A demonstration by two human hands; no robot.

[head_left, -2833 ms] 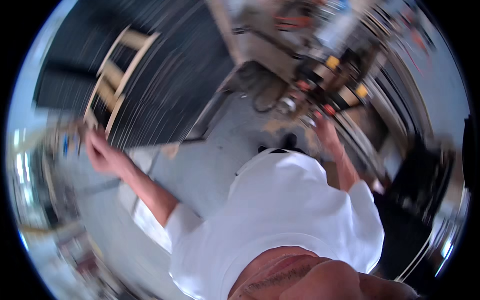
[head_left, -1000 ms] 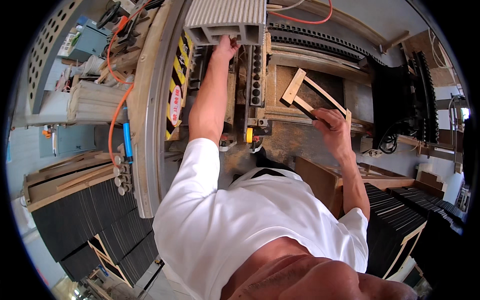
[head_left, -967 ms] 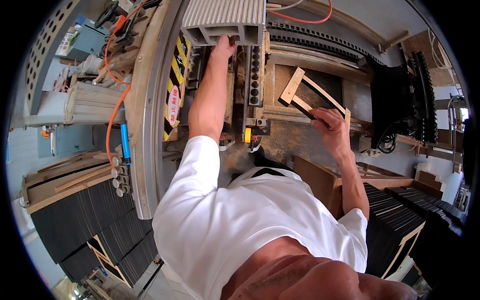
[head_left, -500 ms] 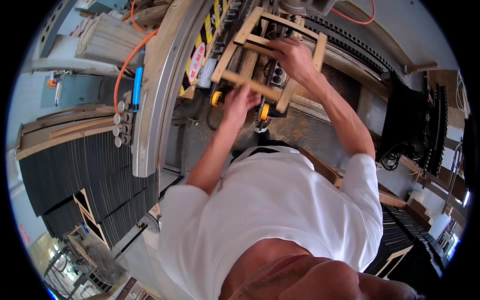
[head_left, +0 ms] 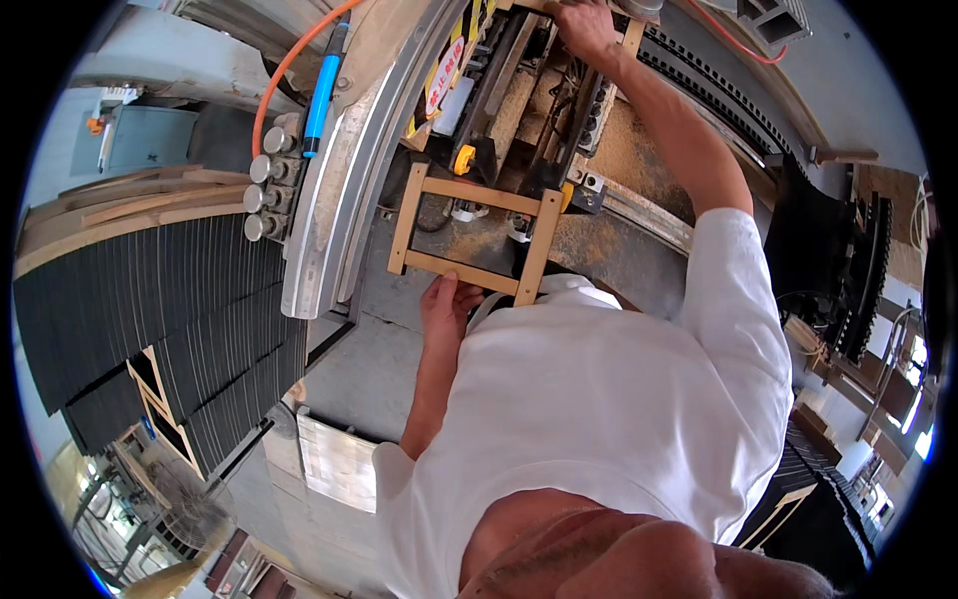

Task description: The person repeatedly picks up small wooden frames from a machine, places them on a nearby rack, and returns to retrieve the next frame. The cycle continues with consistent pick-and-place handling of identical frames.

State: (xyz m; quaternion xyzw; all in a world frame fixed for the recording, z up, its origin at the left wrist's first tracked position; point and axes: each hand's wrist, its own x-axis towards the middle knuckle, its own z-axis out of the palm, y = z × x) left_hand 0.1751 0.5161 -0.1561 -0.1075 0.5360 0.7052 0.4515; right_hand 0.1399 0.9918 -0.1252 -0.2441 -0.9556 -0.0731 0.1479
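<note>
My left hand point(head_left: 449, 307), close to my waist, grips the near crossbar of a small wooden frame point(head_left: 543, 240). This frame has two side rails and two crossbars, with dark holes at the joints. It hangs tilted in front of the machine's near end. At the top edge of the view my right hand point(head_left: 587, 32) is closed on another wooden piece, of which a pale rail point(head_left: 632, 38) shows beside the wrist. Most of that piece is cut off by the picture edge, and my right fingertips are partly hidden.
Between my arms lies the machine bed point(head_left: 514, 110) with rails, sawdust and a yellow knob point(head_left: 464, 159). To the left run a metal beam point(head_left: 324, 220), a blue tube tool point(head_left: 325, 95) and an orange hose point(head_left: 274, 95). Stacked dark-faced boards point(head_left: 160, 309) stand further left.
My left hand has drawn a wooden frame off the machine toward my body. My right hand has moved farther away, up to the picture's top edge, with the other wooden piece.
</note>
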